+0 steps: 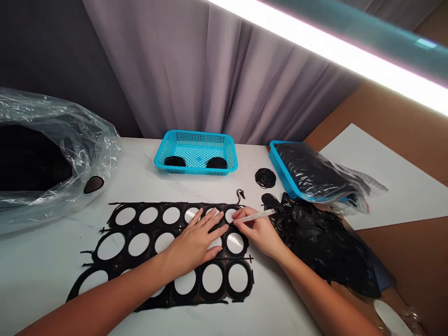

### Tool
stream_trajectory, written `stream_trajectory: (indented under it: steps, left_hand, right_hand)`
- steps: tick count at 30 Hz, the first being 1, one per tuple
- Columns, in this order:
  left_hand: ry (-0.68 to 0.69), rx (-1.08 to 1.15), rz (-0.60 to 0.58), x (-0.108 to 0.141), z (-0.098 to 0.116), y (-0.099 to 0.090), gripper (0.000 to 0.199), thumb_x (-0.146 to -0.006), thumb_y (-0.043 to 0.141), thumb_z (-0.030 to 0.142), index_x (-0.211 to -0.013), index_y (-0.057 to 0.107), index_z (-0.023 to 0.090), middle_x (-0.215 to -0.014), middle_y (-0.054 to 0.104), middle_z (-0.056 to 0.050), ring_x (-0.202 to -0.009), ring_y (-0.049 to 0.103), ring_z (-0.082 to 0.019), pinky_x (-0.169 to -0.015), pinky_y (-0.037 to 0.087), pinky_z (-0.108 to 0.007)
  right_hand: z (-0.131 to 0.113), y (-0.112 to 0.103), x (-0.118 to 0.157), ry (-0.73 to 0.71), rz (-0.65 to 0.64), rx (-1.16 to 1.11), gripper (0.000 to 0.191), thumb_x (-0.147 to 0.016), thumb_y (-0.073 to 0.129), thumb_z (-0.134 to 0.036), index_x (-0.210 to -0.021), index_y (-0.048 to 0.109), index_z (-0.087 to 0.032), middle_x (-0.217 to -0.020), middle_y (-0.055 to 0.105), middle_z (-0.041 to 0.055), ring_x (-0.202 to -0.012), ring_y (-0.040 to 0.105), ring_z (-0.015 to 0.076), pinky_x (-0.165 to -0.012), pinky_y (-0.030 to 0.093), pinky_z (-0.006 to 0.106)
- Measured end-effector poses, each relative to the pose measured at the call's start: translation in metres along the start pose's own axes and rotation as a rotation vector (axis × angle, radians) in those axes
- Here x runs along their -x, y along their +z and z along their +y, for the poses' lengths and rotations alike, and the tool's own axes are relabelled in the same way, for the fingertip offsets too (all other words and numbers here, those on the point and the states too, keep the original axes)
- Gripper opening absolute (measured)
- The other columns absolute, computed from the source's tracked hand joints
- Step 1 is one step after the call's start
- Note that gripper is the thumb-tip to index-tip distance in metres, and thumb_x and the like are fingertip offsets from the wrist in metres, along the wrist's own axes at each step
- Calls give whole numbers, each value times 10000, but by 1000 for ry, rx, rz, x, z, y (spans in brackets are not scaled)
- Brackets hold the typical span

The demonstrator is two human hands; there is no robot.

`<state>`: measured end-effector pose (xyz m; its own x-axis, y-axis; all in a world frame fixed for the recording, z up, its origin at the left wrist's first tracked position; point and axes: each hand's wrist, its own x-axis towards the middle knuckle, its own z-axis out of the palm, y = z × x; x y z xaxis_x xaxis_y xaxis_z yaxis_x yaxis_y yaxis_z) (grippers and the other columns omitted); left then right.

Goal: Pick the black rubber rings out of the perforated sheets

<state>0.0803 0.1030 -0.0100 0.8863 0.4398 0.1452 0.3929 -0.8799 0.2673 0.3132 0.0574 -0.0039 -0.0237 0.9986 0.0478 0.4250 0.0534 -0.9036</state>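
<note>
A black rubbery sheet (151,248) with rows of large round holes lies flat on the white table. My left hand (201,238) rests on it with fingers spread, pressing over the upper right holes. At the sheet's upper right corner, my right hand (261,231) pinches a slim white pen-like tool (258,215). Its tip points down at the sheet close to my left fingertips, and I cannot make out what kind of tip it is. Just above that corner lies a thin curled black scrap (240,195).
A blue basket (199,171) with black round pieces stands at the back. Another blue basket (280,170) holds a bagged black stack (308,170). A coiled black ring stack (265,178) and a black scrap heap (322,242) lie right. A clear plastic bag (87,140) sits left.
</note>
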Motion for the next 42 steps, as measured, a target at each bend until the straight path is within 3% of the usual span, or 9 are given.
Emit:
stream_trajectory:
  steps: [6,11,13,17,20,24,26,30,42]
  left_hand:
    - [-1,17,6,0,-1,3,525,-925,632,263,-1430,488,234,-1559,421,-126,-1474,335,-322,-1179,295,-591]
    - [5,32,2,1,-1,5,507,-949,609,291,-1435,477,229,-1579,394,-115,-1477,331,-317,-1199,268,-576]
    - [-1,28,-10,0,-2,5,479,-950,610,294,-1411,500,226,-1576,398,-114,-1480,323,-322,-1198,265,-583]
    - [-3,24,-21,-2,-2,2,454,-949,619,287,-1388,518,227,-1565,414,-115,-1479,324,-325,-1193,278,-588]
    - [6,32,14,2,4,-3,445,-965,604,290,-1391,511,201,-1545,443,-123,-1476,333,-313,-1199,297,-550]
    - [76,85,-6,17,21,-7,423,-958,616,293,-1357,536,176,-1499,500,-135,-1448,392,-288,-1201,327,-492]
    - [112,94,-41,25,28,-6,451,-927,658,297,-1349,544,185,-1511,484,-146,-1440,404,-307,-1188,340,-512]
    - [116,57,-69,33,34,0,554,-891,701,292,-1400,503,198,-1552,422,-165,-1448,382,-338,-1170,347,-554]
    - [102,68,-50,35,34,3,524,-895,690,285,-1384,515,211,-1567,403,-148,-1462,361,-320,-1191,315,-543]
  right_hand:
    - [2,4,3,-73,-18,104,153,-933,581,-207,-781,592,-211,-935,684,57,-884,647,204,-798,517,336]
    - [-3,6,8,-383,-87,620,146,-949,496,-116,-952,613,-204,-1057,705,125,-968,622,268,-818,499,390]
    - [-2,-11,1,-392,10,827,175,-945,469,-107,-967,621,-190,-985,705,143,-906,619,287,-781,480,401]
    - [1,-62,-12,-151,480,993,177,-966,449,-182,-937,623,-179,-873,698,144,-807,615,296,-739,450,404]
    - [-5,-68,-1,-56,462,764,146,-963,507,-253,-876,616,-210,-943,727,115,-866,643,278,-770,466,378]
    - [-20,-26,35,51,71,234,187,-957,537,-294,-798,610,-230,-914,735,49,-858,671,220,-766,493,316]
    - [-24,-2,51,118,-13,101,190,-951,546,-303,-791,614,-229,-889,723,36,-843,664,208,-757,493,305]
    - [-20,20,67,187,-25,-20,165,-950,556,-330,-868,652,-224,-916,703,44,-878,645,213,-773,488,316]
    - [-17,23,70,144,-17,25,162,-964,548,-320,-864,638,-229,-900,666,39,-883,608,217,-784,460,335]
